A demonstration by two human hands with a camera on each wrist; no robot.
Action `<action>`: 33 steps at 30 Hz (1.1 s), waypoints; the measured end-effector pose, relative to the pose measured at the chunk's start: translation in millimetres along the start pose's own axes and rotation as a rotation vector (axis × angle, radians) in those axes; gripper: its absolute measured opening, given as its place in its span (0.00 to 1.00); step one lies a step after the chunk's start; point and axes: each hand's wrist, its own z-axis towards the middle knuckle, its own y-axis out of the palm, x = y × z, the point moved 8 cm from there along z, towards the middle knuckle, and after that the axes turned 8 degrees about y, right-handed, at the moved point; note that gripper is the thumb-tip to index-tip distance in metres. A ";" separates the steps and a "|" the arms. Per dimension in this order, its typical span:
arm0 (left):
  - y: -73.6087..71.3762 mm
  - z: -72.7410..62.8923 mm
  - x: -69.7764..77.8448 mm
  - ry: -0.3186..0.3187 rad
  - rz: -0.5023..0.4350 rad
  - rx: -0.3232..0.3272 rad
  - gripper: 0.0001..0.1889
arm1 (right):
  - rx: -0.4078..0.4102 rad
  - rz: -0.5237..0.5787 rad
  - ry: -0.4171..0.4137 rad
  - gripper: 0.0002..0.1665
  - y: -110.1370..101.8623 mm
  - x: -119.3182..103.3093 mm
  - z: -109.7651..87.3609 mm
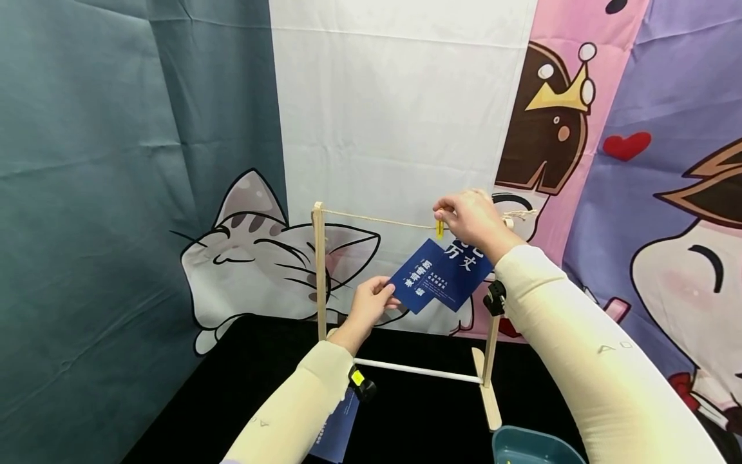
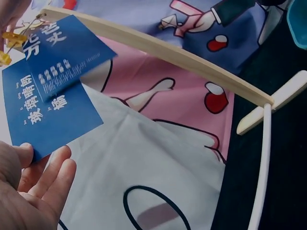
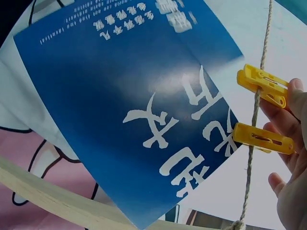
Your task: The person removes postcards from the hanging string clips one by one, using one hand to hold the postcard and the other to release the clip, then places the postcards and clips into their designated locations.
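Observation:
My left hand (image 1: pixel 370 304) pinches a blue printed card (image 1: pixel 410 289) by its lower corner, thumb on the front and fingers behind. The card's upper part lies behind a second blue card (image 2: pixel 72 50) with large white characters. That second card hangs at a corner from the rope (image 1: pixel 377 220), where a yellow clothespin (image 3: pixel 263 139) grips it. On the same rope, my right hand (image 1: pixel 472 218) pinches another yellow clothespin (image 3: pixel 263 86) between thumb and finger. In the right wrist view this peg straddles the rope, close to the held card's edge. The head view hides the other peg behind my right hand.
The rope runs between wooden posts (image 1: pixel 321 270) joined low by a white rod (image 1: pixel 417 370). More blue card (image 1: pixel 339 425) lies on the black table beneath my left forearm. A teal tray (image 1: pixel 536 433) stands at the front right. A printed cloth (image 1: pixel 400 116) hangs behind.

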 end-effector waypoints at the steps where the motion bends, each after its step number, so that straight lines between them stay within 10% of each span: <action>1: -3.9 -3.2 -3.8 -0.014 0.000 -0.002 0.11 | 0.000 -0.002 0.000 0.12 -0.4 0.2 0.4; 10: -53.9 -47.2 -45.8 -0.143 0.039 -0.048 0.16 | 0.014 0.022 0.012 0.11 -3.3 3.4 0.9; 15: -84.2 -85.6 -73.8 -0.219 0.154 -0.144 0.33 | 0.010 0.032 0.025 0.11 -1.5 5.3 -0.1; 24: -140.6 -151.7 -115.9 -0.408 0.397 -0.288 0.31 | 0.002 0.027 0.025 0.12 -2.5 4.8 2.0; 33: -149.5 -171.5 -128.4 -0.252 0.805 -0.420 0.26 | -0.009 0.028 0.026 0.12 -1.5 9.8 0.4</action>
